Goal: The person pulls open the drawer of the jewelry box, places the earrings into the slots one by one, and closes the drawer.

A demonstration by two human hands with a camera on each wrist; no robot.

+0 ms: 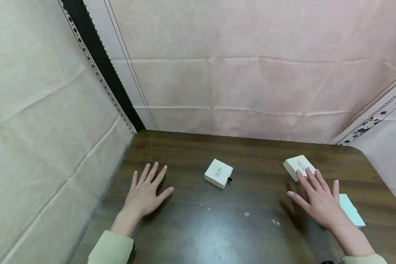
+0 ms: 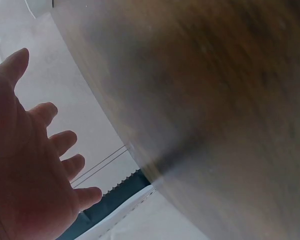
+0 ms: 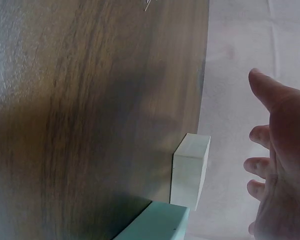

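Observation:
My left hand is spread over the left side of the dark wooden table, its fingers straight and holding nothing. A white box with small printed lettering and a black tab lies at mid-table, to the right of that hand. On the right, my right hand is spread too, with nothing in it. Its fingertips overlap a second white box in the head view; the right wrist view shows the palm raised above the table. Beneath the right wrist a mint-green box is partly hidden.
Several tiny silvery pieces, perhaps jewellery, lie in a loose row: a speck, another speck, a ring-like piece and a small cluster. Pale cloth hangs behind the table's far edge and along both sides.

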